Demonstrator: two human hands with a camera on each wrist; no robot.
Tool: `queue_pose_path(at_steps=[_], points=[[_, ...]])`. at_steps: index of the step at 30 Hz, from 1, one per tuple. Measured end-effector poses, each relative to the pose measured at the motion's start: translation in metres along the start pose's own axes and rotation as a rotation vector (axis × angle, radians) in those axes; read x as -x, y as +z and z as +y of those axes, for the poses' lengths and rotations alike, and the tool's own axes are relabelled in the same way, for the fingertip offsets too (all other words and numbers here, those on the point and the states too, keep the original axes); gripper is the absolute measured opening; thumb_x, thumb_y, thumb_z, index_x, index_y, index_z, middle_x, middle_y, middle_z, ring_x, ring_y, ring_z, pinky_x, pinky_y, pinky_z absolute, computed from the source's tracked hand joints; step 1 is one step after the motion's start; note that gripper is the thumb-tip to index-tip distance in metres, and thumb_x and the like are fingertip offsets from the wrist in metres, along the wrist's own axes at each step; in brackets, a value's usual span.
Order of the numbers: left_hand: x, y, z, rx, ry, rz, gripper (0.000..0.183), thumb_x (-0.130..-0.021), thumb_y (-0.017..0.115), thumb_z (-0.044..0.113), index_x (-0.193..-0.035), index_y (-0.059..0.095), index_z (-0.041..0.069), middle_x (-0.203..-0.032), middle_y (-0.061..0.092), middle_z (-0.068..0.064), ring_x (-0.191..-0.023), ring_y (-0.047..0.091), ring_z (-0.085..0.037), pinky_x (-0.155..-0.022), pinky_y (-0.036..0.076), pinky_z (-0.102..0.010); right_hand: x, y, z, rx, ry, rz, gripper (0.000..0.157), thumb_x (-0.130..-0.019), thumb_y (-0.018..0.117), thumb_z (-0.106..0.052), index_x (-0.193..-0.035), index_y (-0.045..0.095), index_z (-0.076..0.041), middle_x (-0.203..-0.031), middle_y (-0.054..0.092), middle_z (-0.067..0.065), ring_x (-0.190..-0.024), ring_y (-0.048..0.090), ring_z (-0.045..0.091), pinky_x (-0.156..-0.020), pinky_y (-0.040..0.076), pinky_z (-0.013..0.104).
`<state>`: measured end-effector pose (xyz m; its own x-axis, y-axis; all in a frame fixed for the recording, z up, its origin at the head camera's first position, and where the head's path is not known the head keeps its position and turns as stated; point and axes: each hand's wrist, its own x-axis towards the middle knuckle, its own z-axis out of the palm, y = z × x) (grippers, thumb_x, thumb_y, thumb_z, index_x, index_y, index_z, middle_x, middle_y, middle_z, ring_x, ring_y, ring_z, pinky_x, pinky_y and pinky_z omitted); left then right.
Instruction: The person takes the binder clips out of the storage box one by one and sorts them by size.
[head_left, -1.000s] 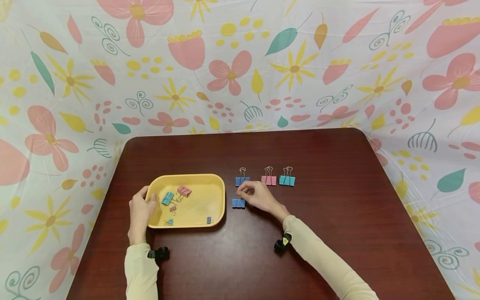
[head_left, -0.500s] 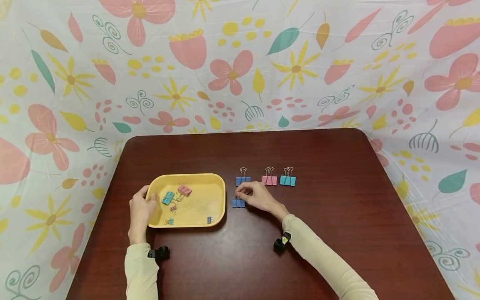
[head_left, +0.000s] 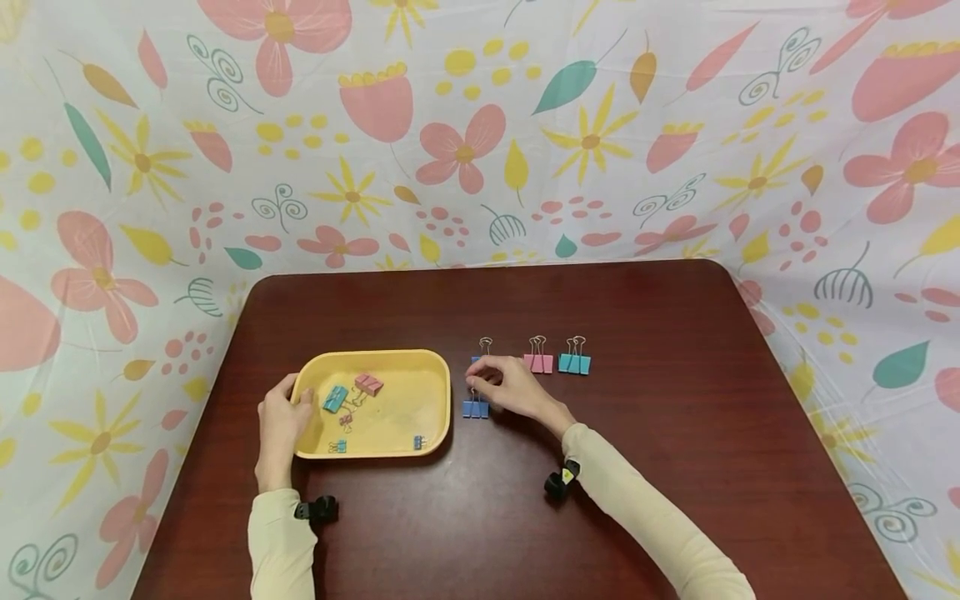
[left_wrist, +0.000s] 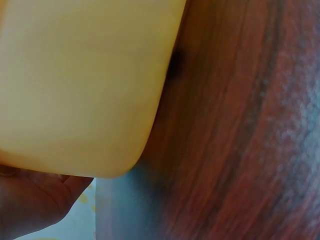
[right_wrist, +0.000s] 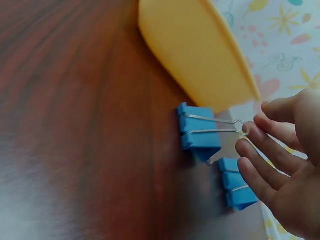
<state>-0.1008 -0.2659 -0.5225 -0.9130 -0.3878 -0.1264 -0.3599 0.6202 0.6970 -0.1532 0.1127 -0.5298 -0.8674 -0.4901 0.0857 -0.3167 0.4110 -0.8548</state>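
My left hand (head_left: 279,425) grips the left end of a yellow plastic tray (head_left: 401,396), thumb over the rim and the other fingers outside. Right of the tray a blue binder clip (head_left: 476,409) stands on the table, its wire handles pointing away. My right hand (head_left: 519,392) is at those handles. In the right wrist view the wire ends meet the fingertips (right_wrist: 252,131), and the thumb is not closed round them. Another blue binder clip (right_wrist: 236,187) stands behind, partly hidden by the hand in the head view.
A pink binder clip (head_left: 537,363) and a teal binder clip (head_left: 574,364) stand farther right in the back row. Inside the tray lie larger teal (head_left: 335,398) and pink (head_left: 368,384) clips and several small ones. A flowered cloth (head_left: 465,158) hangs behind the table.
My right hand has shifted slightly left and away, its fingertips coming off the front blue binder clip's handles. The clip stays nearly in place. My left hand keeps its hold on the tray.
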Motion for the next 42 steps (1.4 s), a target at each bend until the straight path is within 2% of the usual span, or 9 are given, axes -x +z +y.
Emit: queue_pose_path(at_steps=[6,12,17,20,24,29,36,42], points=[[0.000,0.001,-0.001,-0.003,0.021,0.003,0.037,-0.102,0.056,0.016,-0.137,0.061,0.007,-0.118,0.068,-0.027,-0.093,0.068,-0.039,-0.068,0.060,-0.042,-0.011,-0.002,-0.013,0.009,-0.010,0.037,0.017,-0.097,0.070,-0.019,-0.106,0.076,-0.006,-0.096,0.076,0.000,-0.085,0.071,0.013,-0.081,0.060,0.036],[0.001,0.001,-0.002,-0.001,0.015,0.006,0.036,-0.101,0.057,0.016,-0.136,0.062,0.008,-0.118,0.068,-0.026,-0.094,0.068,-0.038,-0.068,0.059,-0.041,-0.023,0.002,-0.024,0.019,-0.062,0.081,0.014,-0.096,0.070,-0.017,-0.103,0.076,-0.007,-0.095,0.076,0.002,-0.085,0.072,0.018,-0.080,0.060,0.038],[-0.001,0.001,-0.002,-0.005,0.000,-0.008,0.037,-0.102,0.056,0.017,-0.138,0.061,0.008,-0.121,0.067,-0.026,-0.096,0.068,-0.039,-0.068,0.059,-0.041,-0.032,0.005,-0.038,-0.024,-0.052,0.097,0.015,-0.097,0.068,-0.017,-0.103,0.076,-0.005,-0.094,0.076,0.006,-0.080,0.071,0.018,-0.077,0.059,0.041],[-0.001,0.001,-0.003,-0.001,-0.006,-0.016,0.038,-0.102,0.056,0.017,-0.139,0.059,0.008,-0.121,0.067,-0.027,-0.095,0.068,-0.039,-0.067,0.059,-0.041,-0.038,0.008,-0.047,-0.043,-0.074,0.091,0.014,-0.097,0.068,-0.016,-0.101,0.076,-0.005,-0.092,0.076,0.006,-0.078,0.070,0.016,-0.076,0.060,0.040],[-0.001,0.001,-0.003,-0.007,0.002,0.001,0.038,-0.101,0.056,0.017,-0.138,0.061,0.008,-0.120,0.067,-0.027,-0.096,0.068,-0.039,-0.068,0.059,-0.042,-0.047,0.015,-0.058,-0.028,-0.114,0.067,0.013,-0.097,0.068,-0.015,-0.100,0.076,-0.006,-0.090,0.076,0.002,-0.078,0.069,0.011,-0.075,0.059,0.030],[0.000,0.000,-0.002,-0.011,0.001,0.008,0.037,-0.101,0.057,0.016,-0.137,0.061,0.008,-0.119,0.068,-0.027,-0.096,0.067,-0.039,-0.068,0.058,-0.041,-0.056,0.028,-0.070,-0.009,-0.125,0.001,0.011,-0.098,0.067,-0.015,-0.100,0.076,-0.008,-0.091,0.076,0.001,-0.081,0.066,0.007,-0.076,0.055,0.020],[0.001,-0.001,0.000,-0.022,-0.006,0.006,0.038,-0.101,0.058,0.015,-0.138,0.061,0.008,-0.122,0.067,-0.027,-0.100,0.066,-0.039,-0.074,0.058,-0.045,-0.069,0.045,-0.081,0.043,-0.183,-0.097,0.009,-0.097,0.067,-0.013,-0.101,0.075,-0.009,-0.097,0.077,0.002,-0.087,0.069,0.011,-0.078,0.054,0.017],[0.000,0.000,0.000,-0.013,-0.004,0.010,0.037,-0.101,0.058,0.015,-0.137,0.061,0.007,-0.120,0.068,-0.027,-0.096,0.067,-0.038,-0.069,0.058,-0.041,-0.080,0.056,-0.088,0.074,-0.161,-0.169,0.015,-0.097,0.067,-0.013,-0.109,0.074,-0.007,-0.099,0.076,0.003,-0.090,0.070,0.011,-0.079,0.054,0.016]])
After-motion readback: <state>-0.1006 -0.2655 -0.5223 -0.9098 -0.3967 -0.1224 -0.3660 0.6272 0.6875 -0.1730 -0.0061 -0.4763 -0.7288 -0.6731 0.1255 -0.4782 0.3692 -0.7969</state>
